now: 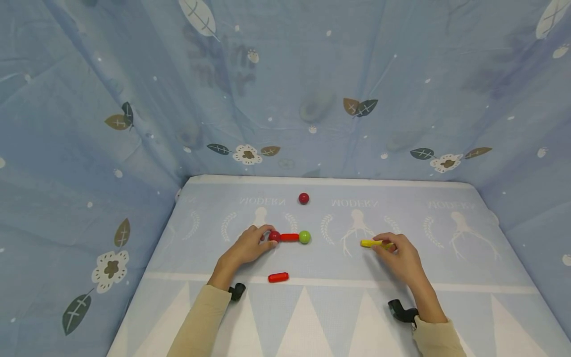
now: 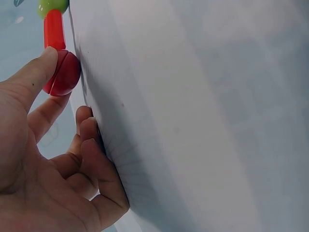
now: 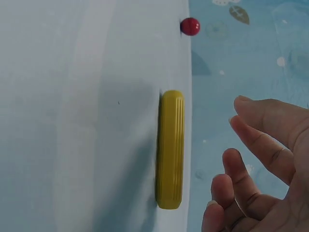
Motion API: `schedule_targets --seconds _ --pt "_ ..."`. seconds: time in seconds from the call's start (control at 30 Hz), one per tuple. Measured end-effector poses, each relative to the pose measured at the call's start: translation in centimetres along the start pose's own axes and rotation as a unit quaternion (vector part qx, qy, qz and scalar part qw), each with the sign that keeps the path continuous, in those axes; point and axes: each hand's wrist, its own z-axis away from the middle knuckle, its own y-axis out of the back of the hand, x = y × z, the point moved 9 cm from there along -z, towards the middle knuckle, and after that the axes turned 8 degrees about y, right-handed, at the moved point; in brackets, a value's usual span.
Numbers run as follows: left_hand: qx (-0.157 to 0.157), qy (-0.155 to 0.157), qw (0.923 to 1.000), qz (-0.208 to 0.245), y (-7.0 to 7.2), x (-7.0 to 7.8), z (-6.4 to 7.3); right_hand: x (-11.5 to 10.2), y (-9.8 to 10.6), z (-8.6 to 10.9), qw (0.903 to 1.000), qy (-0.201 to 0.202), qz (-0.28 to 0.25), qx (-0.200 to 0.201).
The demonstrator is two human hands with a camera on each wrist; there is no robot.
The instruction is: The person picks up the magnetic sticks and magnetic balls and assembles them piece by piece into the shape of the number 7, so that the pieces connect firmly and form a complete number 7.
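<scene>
My left hand [image 1: 249,246] pinches a red ball [image 2: 65,72] between thumb and finger. Joined end to end with that ball are a red ridged rod [image 1: 290,237] and a green ball [image 1: 305,237], lying in a line on the table. Over on the right, a yellow ridged rod [image 3: 170,150] lies on the cloth. My right hand [image 1: 401,258] hovers beside it with loosely bent fingers, and in the right wrist view a gap shows between the fingertips and the rod.
A loose red rod [image 1: 278,277] lies nearer to me, below the joined pieces. Farther back sits another red ball [image 1: 304,198]. Blue printed cloth [image 1: 285,99] hangs behind and at both sides of the table.
</scene>
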Motion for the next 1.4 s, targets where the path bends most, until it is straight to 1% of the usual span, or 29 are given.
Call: schedule_targets --seconds 0.17,0.27,0.43,0.57,0.8,1.0,1.2,1.3,1.4 --pt "-0.002 0.001 1.0000 0.001 0.1 0.0 0.0 0.4 0.1 -1.2 0.9996 0.022 0.018 -0.005" --pt "-0.003 0.002 1.0000 0.000 0.1 -0.1 0.0 0.6 -0.3 -1.8 0.9988 0.034 0.023 -0.026" --pt "-0.005 -0.001 1.0000 0.002 0.0 0.0 -0.1 1.4 -1.5 -2.2 0.9960 0.028 0.044 -0.073" --pt "-0.003 -0.002 1.0000 0.002 0.0 0.0 -0.1 1.8 -2.1 -2.2 0.9934 0.023 0.067 -0.090" --pt "-0.003 0.000 1.0000 -0.001 -0.1 -0.1 -0.1 2.1 -2.7 -2.2 0.9904 0.010 0.095 -0.100" --pt "-0.003 -0.001 1.0000 -0.003 -0.1 -0.1 -0.1 2.3 -2.9 -2.2 0.9887 -0.001 0.111 -0.100" --pt "-0.002 -0.001 1.0000 -0.004 0.0 0.0 0.0 2.0 -2.8 -2.3 0.9878 0.007 0.122 -0.097" --pt "-0.002 -0.003 1.0000 -0.004 0.1 0.2 0.1 1.7 -2.5 -2.5 0.9882 0.008 0.122 -0.092" --pt "-0.003 -0.004 1.0000 -0.003 0.1 0.2 0.1 1.3 -2.3 -2.7 0.9904 0.007 0.109 -0.085"
